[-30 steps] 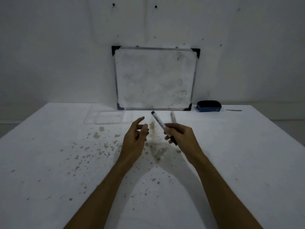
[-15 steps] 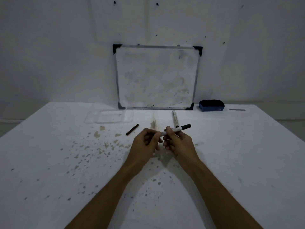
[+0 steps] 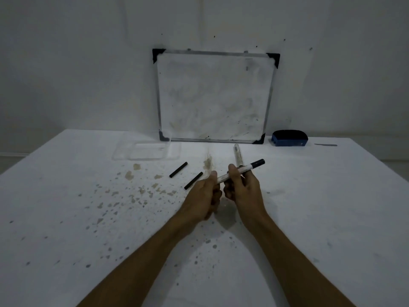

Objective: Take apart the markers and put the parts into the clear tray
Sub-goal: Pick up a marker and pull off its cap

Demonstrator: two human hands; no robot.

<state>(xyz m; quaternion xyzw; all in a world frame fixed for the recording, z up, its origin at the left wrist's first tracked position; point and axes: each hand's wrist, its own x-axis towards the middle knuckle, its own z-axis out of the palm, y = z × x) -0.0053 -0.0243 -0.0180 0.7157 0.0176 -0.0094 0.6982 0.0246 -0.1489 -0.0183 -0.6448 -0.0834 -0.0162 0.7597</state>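
Note:
Both hands hold one white marker (image 3: 243,169) with a black end pointing up and right, just above the table's middle. My left hand (image 3: 204,197) pinches its near end; my right hand (image 3: 242,187) grips the barrel. Two short black sticks lie on the table: one black part (image 3: 178,169) farther left, another black part (image 3: 193,180) right beside my left hand. A pale marker barrel (image 3: 238,155) lies behind my hands, pointing away. The clear tray (image 3: 124,151) sits at the back left; what lies in it I cannot make out.
A whiteboard (image 3: 213,96) leans on the wall at the table's back edge. A blue eraser (image 3: 289,138) stands to its right, with a thin grey strip (image 3: 325,144) beyond. Brown stains (image 3: 132,173) speckle the white table (image 3: 332,207).
My right hand turned the marker from pointing up-left to pointing right, and my left hand closed on its near end. A second black part now lies beside my left hand.

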